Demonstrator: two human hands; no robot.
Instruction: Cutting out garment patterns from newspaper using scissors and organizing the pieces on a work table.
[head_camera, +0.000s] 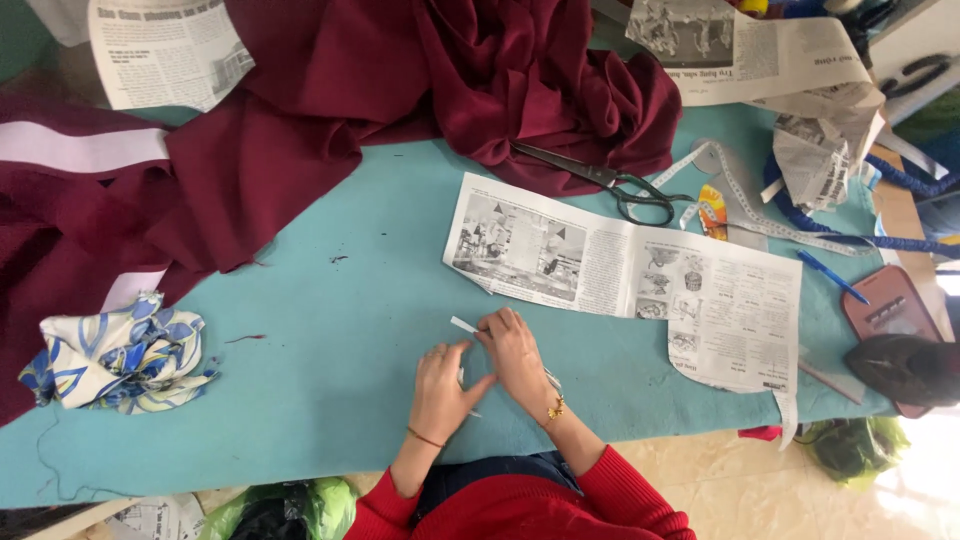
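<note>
My left hand (441, 388) and my right hand (516, 356) meet near the front edge of the teal table (330, 330), both pinching a small white strip (463, 325) that pokes out above my fingers. My thumbs touch over it. A cut newspaper sheet (620, 275) lies flat just beyond my right hand. Red sleeves cover my forearms, and each wrist wears a thin bracelet.
Maroon fabric (350, 110) is heaped across the back and left. Black scissors (600, 180) and a white tape measure (760, 215) lie behind the sheet. A crumpled blue-patterned cloth (120, 355) sits at left. A blue pen (832, 277), a reddish case (890, 310) and more newspaper (165, 50) lie around.
</note>
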